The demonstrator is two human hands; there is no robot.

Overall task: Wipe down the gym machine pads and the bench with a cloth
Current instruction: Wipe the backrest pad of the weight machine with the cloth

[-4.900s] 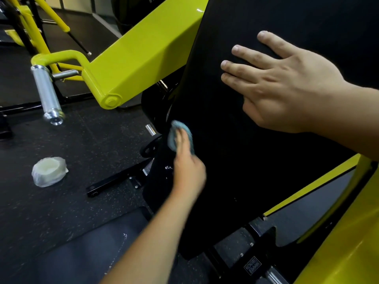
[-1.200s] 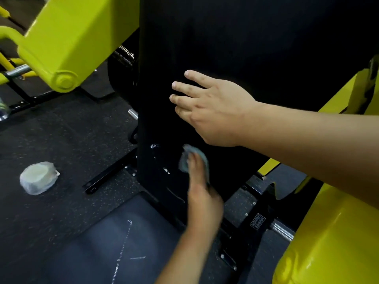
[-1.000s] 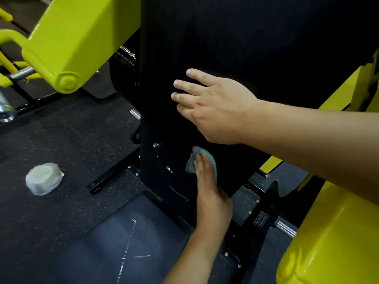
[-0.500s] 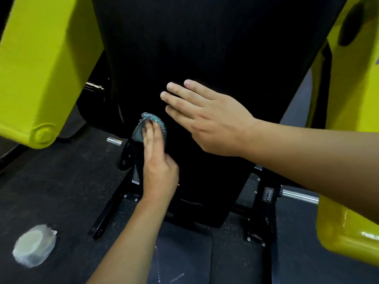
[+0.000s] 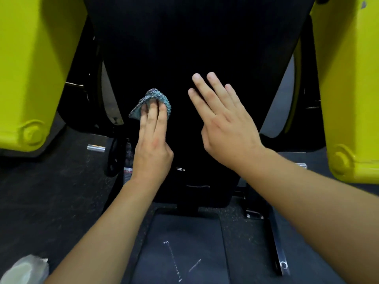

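Observation:
A tall black machine pad (image 5: 196, 42) fills the middle of the view. My left hand (image 5: 152, 144) presses a small blue-grey textured cloth (image 5: 152, 99) flat against the pad's lower left part with straight fingers. My right hand (image 5: 221, 121) lies flat on the pad just to the right of the cloth, fingers straight and slightly spread, holding nothing.
Yellow machine arms stand on both sides, one at the left (image 5: 34, 74) and one at the right (image 5: 348, 89). A dark mat (image 5: 180, 249) and the black base frame (image 5: 274, 242) lie below. A white wrapped bundle (image 5: 24, 269) sits on the floor at bottom left.
The view has swung round to face the pad head on. My left hand has moved the cloth up and to the left along the pad; my right hand stays flat on it.

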